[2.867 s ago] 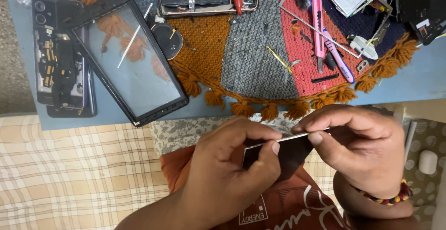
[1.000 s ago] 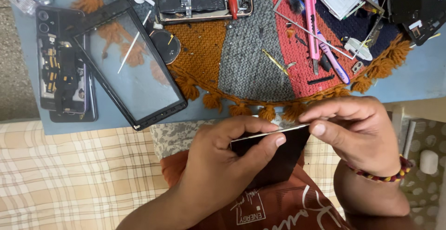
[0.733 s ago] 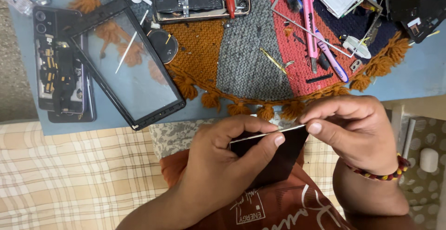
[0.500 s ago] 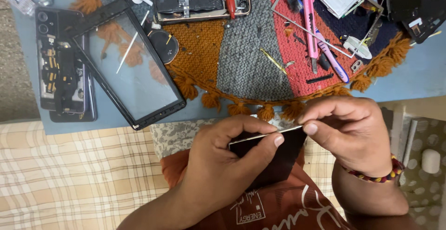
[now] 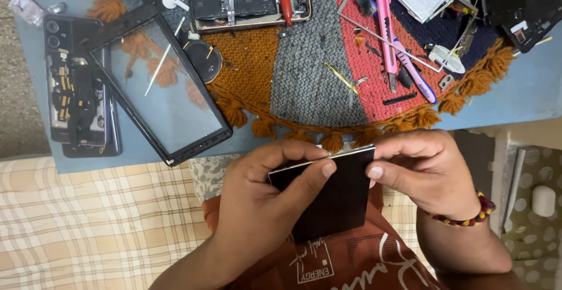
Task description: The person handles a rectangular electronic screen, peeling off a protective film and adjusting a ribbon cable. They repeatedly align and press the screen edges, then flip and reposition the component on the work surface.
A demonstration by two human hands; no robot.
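Black glass of the phone screen (image 5: 333, 199), held above the lap near the table edge (image 5: 515, 105), is pinched by the left hand (image 5: 263, 208) and right hand (image 5: 430, 173); uneven squeezing could crack it.

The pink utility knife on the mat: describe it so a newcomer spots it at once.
Start at the round knitted mat on the blue table, then its red section on the right. The pink utility knife lies there lengthwise, blade end pointing toward the person. Unlike the shorter purple-and-white pen beside it, it is long, flat and plain pink.
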